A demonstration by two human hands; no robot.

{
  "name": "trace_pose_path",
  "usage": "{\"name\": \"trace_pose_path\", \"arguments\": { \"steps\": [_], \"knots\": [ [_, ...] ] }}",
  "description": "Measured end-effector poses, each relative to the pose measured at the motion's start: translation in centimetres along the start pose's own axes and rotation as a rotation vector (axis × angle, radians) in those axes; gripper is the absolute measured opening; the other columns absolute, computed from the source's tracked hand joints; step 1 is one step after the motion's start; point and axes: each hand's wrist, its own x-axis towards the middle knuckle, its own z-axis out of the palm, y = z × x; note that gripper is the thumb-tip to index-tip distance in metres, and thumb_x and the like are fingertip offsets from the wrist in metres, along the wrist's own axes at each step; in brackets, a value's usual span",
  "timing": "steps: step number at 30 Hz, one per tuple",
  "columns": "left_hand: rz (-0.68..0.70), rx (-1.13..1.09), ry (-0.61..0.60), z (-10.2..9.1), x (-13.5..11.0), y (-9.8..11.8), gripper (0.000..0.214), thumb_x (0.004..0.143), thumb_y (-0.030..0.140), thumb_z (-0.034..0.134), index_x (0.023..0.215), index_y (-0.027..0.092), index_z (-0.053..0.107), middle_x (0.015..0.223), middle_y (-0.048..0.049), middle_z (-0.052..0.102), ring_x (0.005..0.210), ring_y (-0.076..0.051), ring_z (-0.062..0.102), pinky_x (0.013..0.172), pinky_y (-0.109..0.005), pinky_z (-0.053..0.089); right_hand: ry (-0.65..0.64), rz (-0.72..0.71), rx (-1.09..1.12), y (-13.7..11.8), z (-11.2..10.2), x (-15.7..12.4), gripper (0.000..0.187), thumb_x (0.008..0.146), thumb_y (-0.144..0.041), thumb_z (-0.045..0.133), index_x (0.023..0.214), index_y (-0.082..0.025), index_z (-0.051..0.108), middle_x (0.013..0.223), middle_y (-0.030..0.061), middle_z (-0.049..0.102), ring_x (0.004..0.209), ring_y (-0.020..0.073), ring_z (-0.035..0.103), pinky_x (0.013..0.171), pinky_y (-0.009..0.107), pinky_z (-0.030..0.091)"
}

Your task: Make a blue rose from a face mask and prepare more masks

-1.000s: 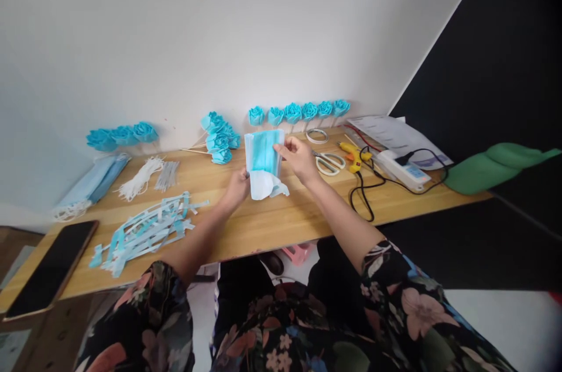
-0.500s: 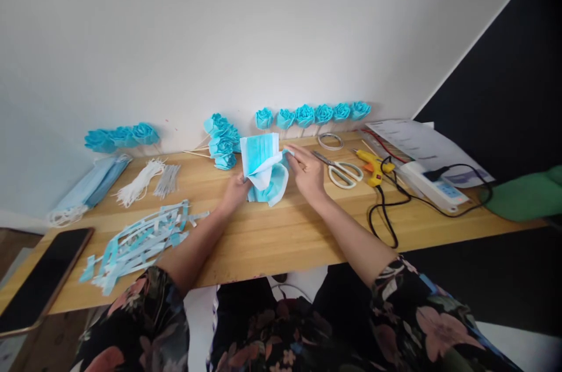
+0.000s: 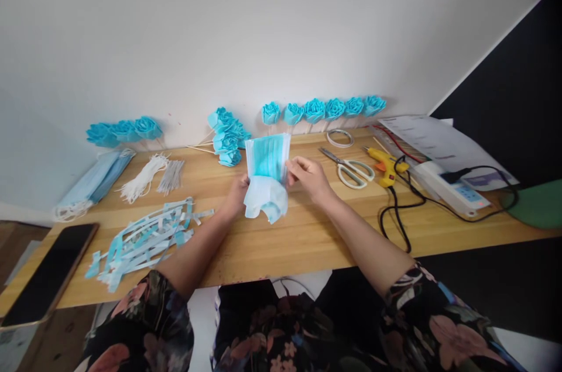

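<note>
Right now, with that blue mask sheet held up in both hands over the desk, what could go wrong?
The blue mask sheet is pinched only at its edges by the left hand and right hand; its white layer sags, so it might slip or tear. The scissors lie open close to the right hand. The glue gun has a black cord looping nearby, which a sleeve could snag.

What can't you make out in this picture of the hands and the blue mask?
- Left hand, head view: its fingers are hidden behind the face mask.
- Printed sheet, head view: its text is too small to read.
- Phone, head view: dark screen, its lower corner cut off by the left edge.
- Green thing, head view: cut off by the right edge, so it cannot be identified.
</note>
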Motion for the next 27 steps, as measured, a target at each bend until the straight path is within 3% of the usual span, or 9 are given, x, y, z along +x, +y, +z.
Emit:
{"name": "trace_pose_path", "arguments": {
  "steps": [2,5,8,11,16,20,22,25,27],
  "knots": [
    [-0.002,-0.002,-0.006,0.2,-0.2,0.3,0.033,0.067,0.045,0.081,0.072,0.015,0.069,0.066,-0.0037,0.067,0.06,-0.017,0.058,0.059,-0.029,0.048,0.152,0.026,0.038,0.4,0.0,0.5,0.034,0.078,-0.053,0.075,0.08,-0.022,0.06,0.055,-0.0064,0.058,0.052,0.0132,0.055,0.055,0.026,0.045],
    [-0.031,0.029,-0.062,0.4,-0.5,0.8,0.034,0.07,0.046,0.08,0.069,0.014,0.067,0.064,-0.0036,0.066,0.057,-0.015,0.055,0.054,-0.027,0.044,0.284,-0.019,0.002,0.6,-0.2,1.1,0.032,0.069,-0.042,0.079,0.089,-0.022,0.065,0.071,-0.0034,0.066,0.066,0.0149,0.059,0.058,0.025,0.046],
    [-0.039,0.088,-0.085,0.6,-0.8,1.1,0.03,0.071,0.042,0.079,0.072,0.014,0.07,0.066,-0.004,0.068,0.063,-0.017,0.061,0.056,-0.026,0.046,0.3,-0.069,-0.073,0.2,-0.3,0.9,0.022,0.071,-0.038,0.074,0.07,-0.02,0.062,0.068,-0.0027,0.063,0.064,0.0133,0.055,0.057,0.025,0.043],
    [-0.025,0.109,-0.071,0.8,-0.9,1.4,0.027,0.074,0.04,0.077,0.073,0.014,0.07,0.068,-0.0038,0.07,0.07,-0.02,0.066,0.062,-0.028,0.051,0.294,-0.116,-0.149,-0.3,-0.3,0.5,0.027,0.076,-0.039,0.069,0.06,-0.02,0.058,0.057,-0.0042,0.054,0.055,0.0117,0.048,0.052,0.024,0.038],
    [-0.019,0.143,-0.045,0.6,-0.8,2.0,0.027,0.074,0.04,0.075,0.07,0.015,0.068,0.065,-0.0031,0.068,0.07,-0.019,0.066,0.06,-0.027,0.049,0.3,-0.259,-0.319,-0.7,-0.2,0.0,0.026,0.087,-0.036,0.059,0.067,-0.021,0.069,0.063,-0.001,0.063,0.064,0.0161,0.059,0.061,0.028,0.046],
    [-0.032,0.125,-0.008,0.5,-0.5,2.1,0.031,0.072,0.043,0.076,0.065,0.015,0.065,0.063,-0.0034,0.066,0.069,-0.02,0.066,0.056,-0.026,0.047,0.361,-0.408,-0.313,-1.1,-0.1,-0.4,0.019,0.089,-0.033,0.063,0.083,-0.024,0.078,0.095,0.0056,0.075,0.092,0.0213,0.069,0.071,0.031,0.053],
    [-0.026,0.102,0.041,0.5,-0.4,2.0,0.032,0.071,0.044,0.077,0.063,0.016,0.063,0.063,-0.0039,0.067,0.069,-0.02,0.064,0.058,-0.028,0.049,0.292,-0.455,-0.289,-1.5,-0.1,-0.6,0.012,0.087,-0.031,0.068,0.085,-0.025,0.079,0.098,0.006,0.076,0.092,0.021,0.07,0.071,0.031,0.054],
    [-0.029,0.082,0.095,0.5,-0.4,1.6,0.034,0.07,0.045,0.077,0.06,0.018,0.06,0.061,-0.0027,0.065,0.066,-0.019,0.061,0.059,-0.029,0.049,0.064,-0.428,-0.194,-1.9,0.0,-0.9,0.01,0.087,-0.032,0.071,0.083,-0.026,0.078,0.088,0.0032,0.078,0.085,0.0201,0.072,0.079,0.034,0.056],
    [-0.032,0.082,0.105,0.4,-0.4,1.4,0.036,0.069,0.046,0.078,0.058,0.019,0.058,0.057,-0.0016,0.062,0.065,-0.019,0.059,0.058,-0.029,0.048,0.036,-0.371,-0.168,-2.0,0.1,-1.0,0.012,0.088,-0.034,0.07,0.081,-0.026,0.076,0.085,0.0026,0.077,0.083,0.0207,0.073,0.082,0.036,0.056]
  ]
}}
